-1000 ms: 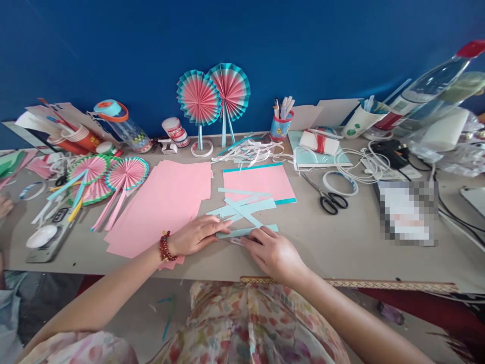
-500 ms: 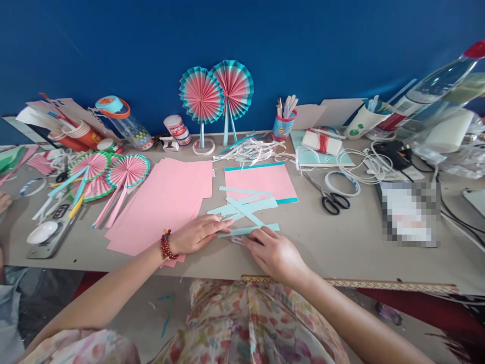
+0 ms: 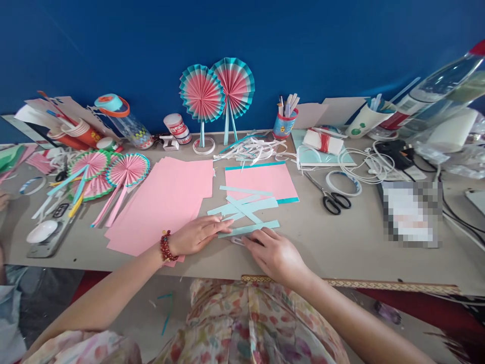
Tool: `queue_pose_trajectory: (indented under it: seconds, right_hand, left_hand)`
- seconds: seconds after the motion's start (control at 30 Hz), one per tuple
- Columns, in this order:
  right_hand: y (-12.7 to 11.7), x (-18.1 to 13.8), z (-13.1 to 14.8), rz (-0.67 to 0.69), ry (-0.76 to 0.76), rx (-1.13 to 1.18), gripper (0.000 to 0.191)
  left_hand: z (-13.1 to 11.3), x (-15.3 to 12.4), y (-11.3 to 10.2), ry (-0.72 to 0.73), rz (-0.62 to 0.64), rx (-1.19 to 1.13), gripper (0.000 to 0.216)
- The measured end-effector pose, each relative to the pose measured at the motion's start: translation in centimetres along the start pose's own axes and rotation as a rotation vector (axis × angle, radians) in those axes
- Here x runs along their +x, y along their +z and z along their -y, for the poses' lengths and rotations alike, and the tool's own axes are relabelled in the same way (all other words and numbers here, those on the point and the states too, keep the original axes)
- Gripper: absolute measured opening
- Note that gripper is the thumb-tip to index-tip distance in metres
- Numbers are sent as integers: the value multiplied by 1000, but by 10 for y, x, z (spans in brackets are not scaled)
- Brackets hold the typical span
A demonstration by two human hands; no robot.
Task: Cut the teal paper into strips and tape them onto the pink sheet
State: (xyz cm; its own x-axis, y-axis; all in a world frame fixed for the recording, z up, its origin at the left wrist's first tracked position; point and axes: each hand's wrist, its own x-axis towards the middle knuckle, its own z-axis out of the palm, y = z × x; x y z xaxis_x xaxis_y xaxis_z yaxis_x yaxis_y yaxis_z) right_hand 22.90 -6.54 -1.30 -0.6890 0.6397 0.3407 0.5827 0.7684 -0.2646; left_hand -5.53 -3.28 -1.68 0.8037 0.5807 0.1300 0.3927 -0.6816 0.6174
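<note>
My left hand (image 3: 197, 235) lies on the table with its fingers stretched out, the fingertips at the left end of a light blue paper strip (image 3: 252, 229). The fingers of my right hand (image 3: 278, 255) are curled round a small whitish tool (image 3: 237, 241), mostly hidden by the hand, just below that strip. More light blue strips (image 3: 257, 205) lie crossed beyond my hands. Behind them is a pink sheet (image 3: 261, 179) with blue bands along two edges. A fanned stack of pink paper (image 3: 166, 194) reaches under my left wrist.
Black-handled scissors (image 3: 331, 202) and a tape roll (image 3: 343, 183) lie to the right. Two pleated paper fans (image 3: 235, 86) stand against the blue wall, near a heap of paper scraps (image 3: 253, 150). More fans (image 3: 128, 172) lie left, beside a phone (image 3: 53, 235). Another person's hand shows at the left edge.
</note>
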Motion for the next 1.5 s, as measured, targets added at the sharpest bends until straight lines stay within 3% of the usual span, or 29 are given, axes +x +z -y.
queue_pose_trajectory:
  seconds: [1.0,1.5]
  right_hand:
    - [7,-2,8,50,48,6,30]
    - [9,-6,11,4,45,15,29]
  left_hand:
    - [-2,-1,3,-3,-3,34,52]
    - [-4,-1,3,-10,-10,31,46]
